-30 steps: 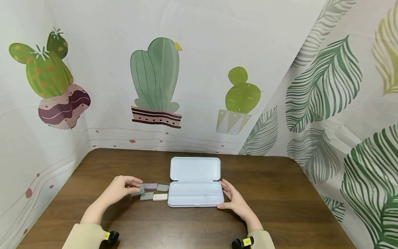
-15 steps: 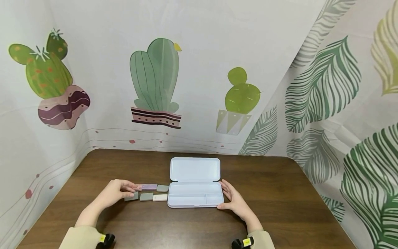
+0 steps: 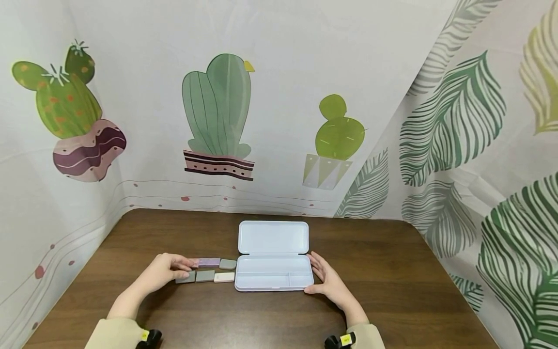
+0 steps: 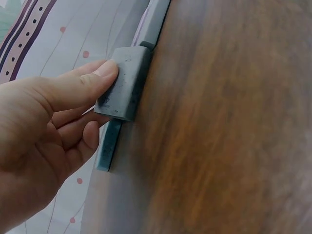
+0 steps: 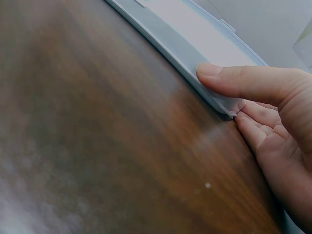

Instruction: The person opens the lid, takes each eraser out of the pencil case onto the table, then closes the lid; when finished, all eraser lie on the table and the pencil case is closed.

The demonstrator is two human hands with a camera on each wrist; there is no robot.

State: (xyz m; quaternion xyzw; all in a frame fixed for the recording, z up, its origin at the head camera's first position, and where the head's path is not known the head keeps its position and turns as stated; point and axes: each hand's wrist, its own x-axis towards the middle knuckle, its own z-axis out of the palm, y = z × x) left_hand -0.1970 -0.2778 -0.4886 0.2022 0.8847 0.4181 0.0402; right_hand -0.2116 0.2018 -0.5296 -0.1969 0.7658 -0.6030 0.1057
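My left hand (image 3: 163,271) pinches a grey eraser (image 4: 124,80), a flat speckled block, between thumb and fingers. It sits at the left end of the near row, right beside another grey eraser (image 3: 205,276), followed by a white eraser (image 3: 224,277). Behind them lie a purple block (image 3: 209,262) and a rounded grey block (image 3: 227,264). A teal block (image 4: 108,146) shows partly beneath the held one in the left wrist view. At the near right corner of an open pale blue pencil case (image 3: 261,287), my right hand (image 3: 327,281) grips with its thumb on the front rim and fingers along the side.
The case's lid (image 3: 273,237) lies back toward the wall, and its base has divided compartments. Everything rests on a brown wooden table (image 3: 270,320). A printed cloth (image 3: 283,145) with cacti hangs behind the far edge.
My left hand has carried the grey eraser left and down from over the rows, then slightly back right against its neighbour. My right hand and the case have stayed put.
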